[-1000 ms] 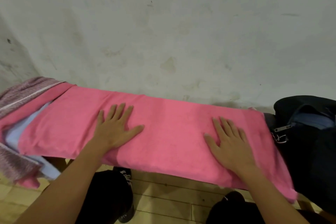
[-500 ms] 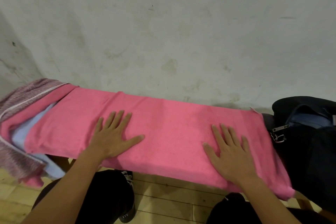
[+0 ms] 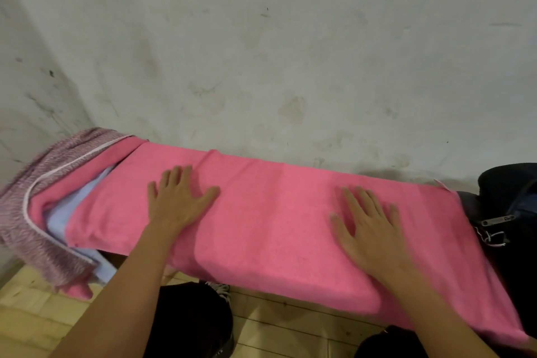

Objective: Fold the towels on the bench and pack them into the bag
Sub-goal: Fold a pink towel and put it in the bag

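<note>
Our fingers lie straight and spread wide, gripping nothing: the left hand (image 3: 177, 200) rests palm-down on the left part of the pink towel (image 3: 270, 218), thumb pointing toward the middle, and the right hand (image 3: 369, 229) presses flat on the right part, slightly blurred. Between our two hands the towel runs smooth, laid lengthwise along the bench, which it covers almost wholly; its near edge hangs over the front. At the towel's left end we see a heap of other cloths: a pale blue towel (image 3: 62, 219) tucked just under the pink one, and a woven purple-and-white towel (image 3: 40, 183) draped over the bench end and hanging toward the floor. At the right end, touching the pink towel's edge, sits the dark bag (image 3: 511, 212), a metal zipper pull (image 3: 497, 219) showing on it. Behind the bench stands a stained pale wall (image 3: 290, 52); below, a wooden plank floor (image 3: 32, 320).
</note>
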`<state>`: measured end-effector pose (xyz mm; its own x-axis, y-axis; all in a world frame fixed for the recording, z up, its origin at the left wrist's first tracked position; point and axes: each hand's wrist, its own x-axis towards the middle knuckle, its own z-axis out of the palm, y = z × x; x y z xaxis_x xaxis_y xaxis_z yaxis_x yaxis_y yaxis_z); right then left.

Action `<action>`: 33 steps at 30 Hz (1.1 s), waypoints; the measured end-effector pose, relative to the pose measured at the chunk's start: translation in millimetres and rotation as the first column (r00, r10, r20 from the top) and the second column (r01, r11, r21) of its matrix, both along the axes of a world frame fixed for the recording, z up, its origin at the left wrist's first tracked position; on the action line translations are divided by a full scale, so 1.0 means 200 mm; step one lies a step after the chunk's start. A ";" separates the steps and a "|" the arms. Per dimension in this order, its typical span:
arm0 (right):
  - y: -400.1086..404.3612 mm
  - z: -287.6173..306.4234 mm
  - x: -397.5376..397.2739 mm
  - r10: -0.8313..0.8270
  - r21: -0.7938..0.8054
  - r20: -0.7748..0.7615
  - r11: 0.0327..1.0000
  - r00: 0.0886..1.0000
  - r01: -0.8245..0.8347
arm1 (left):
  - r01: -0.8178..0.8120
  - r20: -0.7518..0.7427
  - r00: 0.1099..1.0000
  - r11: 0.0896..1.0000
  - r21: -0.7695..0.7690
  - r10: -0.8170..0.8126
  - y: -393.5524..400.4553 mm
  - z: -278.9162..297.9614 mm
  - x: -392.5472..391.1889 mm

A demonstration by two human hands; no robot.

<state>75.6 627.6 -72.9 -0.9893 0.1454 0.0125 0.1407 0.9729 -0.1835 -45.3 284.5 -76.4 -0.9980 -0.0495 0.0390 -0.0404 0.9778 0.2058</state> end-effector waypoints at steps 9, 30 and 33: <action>-0.33 0.01 -0.06 0.199 -0.027 -0.026 0.979 0.980 -0.200 | -0.038 -0.045 0.998 0.951 0.307 0.055 0.00 0.06 0.04; -0.53 -0.02 -0.17 0.242 0.078 0.085 0.965 0.966 -0.249 | -0.119 0.087 0.988 0.990 -0.076 0.126 -0.47 -0.01 0.00; -0.53 -0.03 -0.17 0.243 0.091 0.090 0.964 0.966 -0.251 | -0.098 0.092 0.990 0.994 -0.058 0.103 -0.52 -0.01 0.02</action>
<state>40.8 521.0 -78.6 -0.9927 -0.1022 -0.0637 -0.0969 0.9920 -0.0805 -40.9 180.3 -77.4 -0.9875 -0.1497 -0.0500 -0.1555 0.9773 0.1441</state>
